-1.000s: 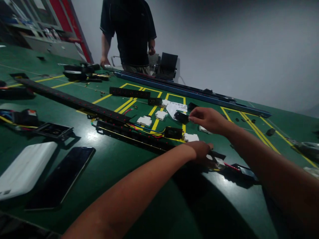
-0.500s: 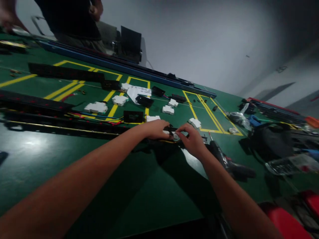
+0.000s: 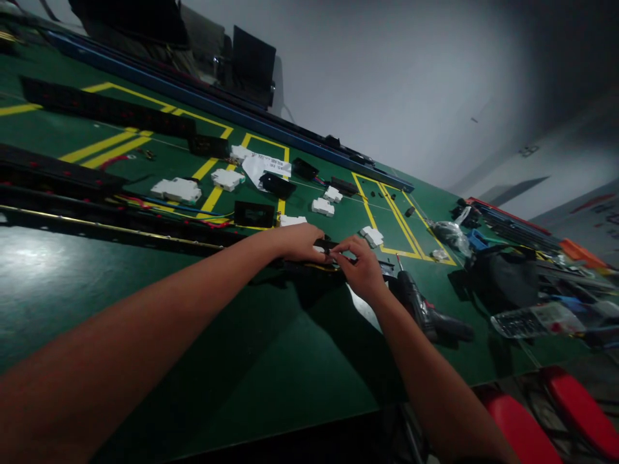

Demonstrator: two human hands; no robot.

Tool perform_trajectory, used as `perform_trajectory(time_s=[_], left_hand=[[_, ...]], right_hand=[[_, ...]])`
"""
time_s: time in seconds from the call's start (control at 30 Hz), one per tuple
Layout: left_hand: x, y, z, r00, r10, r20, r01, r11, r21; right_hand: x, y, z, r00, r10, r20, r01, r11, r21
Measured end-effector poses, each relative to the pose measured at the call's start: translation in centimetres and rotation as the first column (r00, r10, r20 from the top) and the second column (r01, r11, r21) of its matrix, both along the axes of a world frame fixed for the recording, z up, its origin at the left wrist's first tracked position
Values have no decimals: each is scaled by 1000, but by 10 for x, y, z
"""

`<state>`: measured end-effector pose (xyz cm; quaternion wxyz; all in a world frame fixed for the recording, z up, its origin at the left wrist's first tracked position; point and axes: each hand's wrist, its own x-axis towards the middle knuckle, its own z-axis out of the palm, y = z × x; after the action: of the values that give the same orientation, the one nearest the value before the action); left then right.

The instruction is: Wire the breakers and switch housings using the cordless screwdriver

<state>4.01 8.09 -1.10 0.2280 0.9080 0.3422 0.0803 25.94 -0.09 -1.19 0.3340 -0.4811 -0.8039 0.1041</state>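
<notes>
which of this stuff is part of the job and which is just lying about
Seemingly in the job:
white piece at the fingertips of left hand and right hand
long black rail
coloured wires

Probably just lying about:
drill, untouched
paper
black bag
clear packet

green counter point(image 3: 213, 386), smooth, glossy; white plastic blocks point(image 3: 176, 190), matt; printed white paper sheet point(image 3: 265, 169); crinkled clear plastic bag point(image 3: 452, 235), shiny; long blue bar point(image 3: 203, 96), metallic-looking, satin; round red seats point(image 3: 578, 403), smooth.
</notes>
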Motion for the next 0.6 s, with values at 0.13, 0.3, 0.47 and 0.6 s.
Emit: perform_trajectory(time_s=[0.13, 0.3, 0.47, 0.6], left_hand=[[0, 0, 2, 1000, -1, -23, 2, 1000, 9], [-3, -1, 6, 999, -16, -45, 16, 1000, 10], [-6, -3, 12, 999, -5, -54, 5, 1000, -9], [-5, -5, 13, 998, 15, -68, -18, 998, -52]], right_hand=[[-7, -2, 1, 998, -40, 50, 38, 999, 30], [-18, -6, 12, 993, -52, 107, 48, 998, 45], [-17, -5, 16, 987, -64, 147, 65, 998, -3], [-15, -6, 14, 988, -53, 148, 53, 999, 4]])
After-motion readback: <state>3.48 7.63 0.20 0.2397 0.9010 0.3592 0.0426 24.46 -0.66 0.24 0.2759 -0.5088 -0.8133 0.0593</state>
